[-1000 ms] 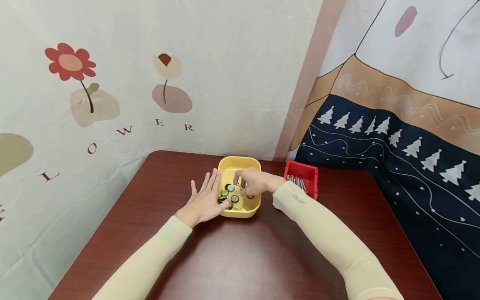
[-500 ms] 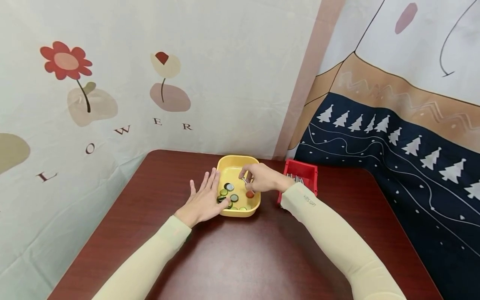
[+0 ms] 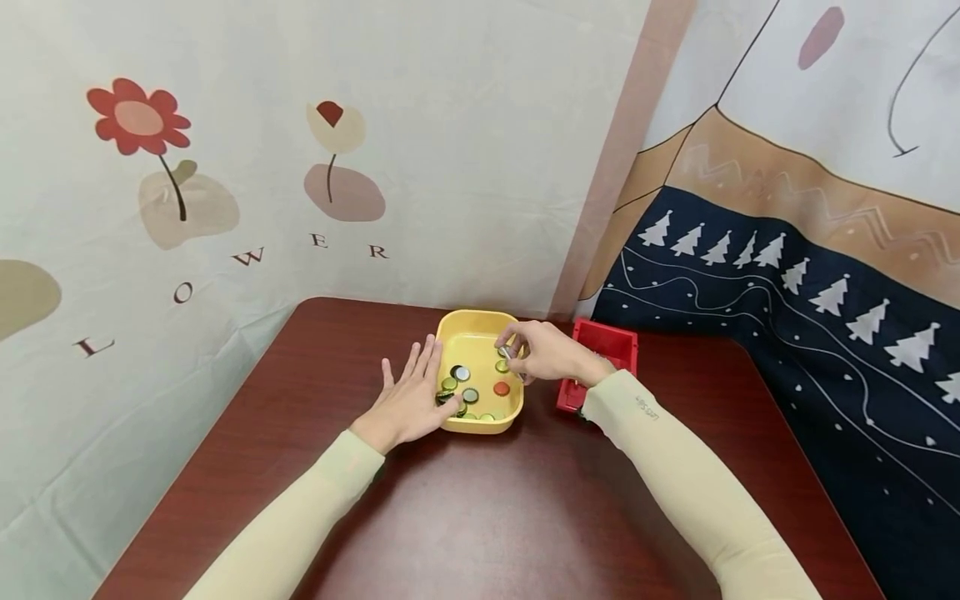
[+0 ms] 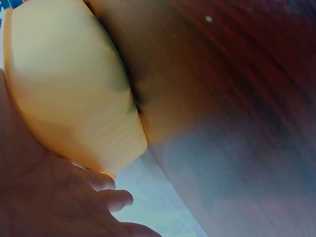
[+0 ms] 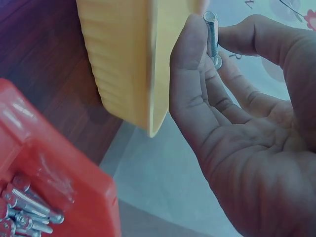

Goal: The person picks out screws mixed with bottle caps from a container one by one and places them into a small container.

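Observation:
My right hand [image 3: 551, 348] pinches a small silver bolt [image 5: 212, 37] between thumb and fingers. In the head view it hangs over the right rim of a yellow plastic bin [image 3: 477, 319]. Straight-fingered, my left hand [image 3: 408, 402] lies against the bin's left side, its thumb over the rim. In the left wrist view, the palm [image 4: 44, 197] touches the bin's outer wall [image 4: 74, 84]. Inside the bin lie several bottle caps, among them an orange cap [image 3: 502, 388], a grey cap [image 3: 470, 395] and a green cap [image 3: 449, 384].
To the right stands a red bin [image 3: 622, 343], partly hidden by my right wrist. Several silver bolts [image 5: 29, 205] lie in it. Both bins stand on a dark red-brown table [image 3: 480, 517]. A printed cloth [image 3: 465, 167] hangs behind the table.
Pinching the bolt, my right hand has moved right, from over the middle of the yellow bin to its right rim. More caps show there now. The left hand has stayed put.

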`<state>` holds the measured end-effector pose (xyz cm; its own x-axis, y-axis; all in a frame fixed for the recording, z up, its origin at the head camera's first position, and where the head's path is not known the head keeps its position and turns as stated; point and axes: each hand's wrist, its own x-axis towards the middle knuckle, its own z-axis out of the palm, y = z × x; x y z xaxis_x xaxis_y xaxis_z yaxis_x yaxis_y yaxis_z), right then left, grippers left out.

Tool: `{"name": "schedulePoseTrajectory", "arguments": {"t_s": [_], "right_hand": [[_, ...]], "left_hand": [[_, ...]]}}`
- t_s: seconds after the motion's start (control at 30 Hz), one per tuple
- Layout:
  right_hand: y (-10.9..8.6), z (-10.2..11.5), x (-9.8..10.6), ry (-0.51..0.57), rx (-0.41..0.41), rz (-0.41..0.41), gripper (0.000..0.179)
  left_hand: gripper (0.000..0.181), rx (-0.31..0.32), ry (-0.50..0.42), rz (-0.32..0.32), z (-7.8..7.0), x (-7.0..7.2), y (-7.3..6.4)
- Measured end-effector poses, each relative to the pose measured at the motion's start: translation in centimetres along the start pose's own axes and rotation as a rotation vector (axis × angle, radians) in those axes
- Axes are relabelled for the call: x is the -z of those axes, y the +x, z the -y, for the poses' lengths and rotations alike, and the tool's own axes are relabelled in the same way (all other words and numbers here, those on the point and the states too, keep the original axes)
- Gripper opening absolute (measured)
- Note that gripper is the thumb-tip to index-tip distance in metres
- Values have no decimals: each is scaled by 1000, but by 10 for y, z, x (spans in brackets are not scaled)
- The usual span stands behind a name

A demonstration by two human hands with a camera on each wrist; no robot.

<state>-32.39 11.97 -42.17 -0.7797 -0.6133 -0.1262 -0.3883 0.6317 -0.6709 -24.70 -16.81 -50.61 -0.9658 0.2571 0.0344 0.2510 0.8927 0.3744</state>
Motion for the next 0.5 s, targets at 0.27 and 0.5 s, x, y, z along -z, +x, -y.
{"name": "schedulePoseTrajectory", "arguments": {"t_s": [0.27, 0.5], "right_hand": [[-15, -15, 9, 96, -18, -42, 37], [-27, -25, 16, 139, -49, -55, 39]], "left_hand": [[108, -4, -8, 6, -2, 1, 1], [108, -5, -10, 6, -2, 2, 1]]}}
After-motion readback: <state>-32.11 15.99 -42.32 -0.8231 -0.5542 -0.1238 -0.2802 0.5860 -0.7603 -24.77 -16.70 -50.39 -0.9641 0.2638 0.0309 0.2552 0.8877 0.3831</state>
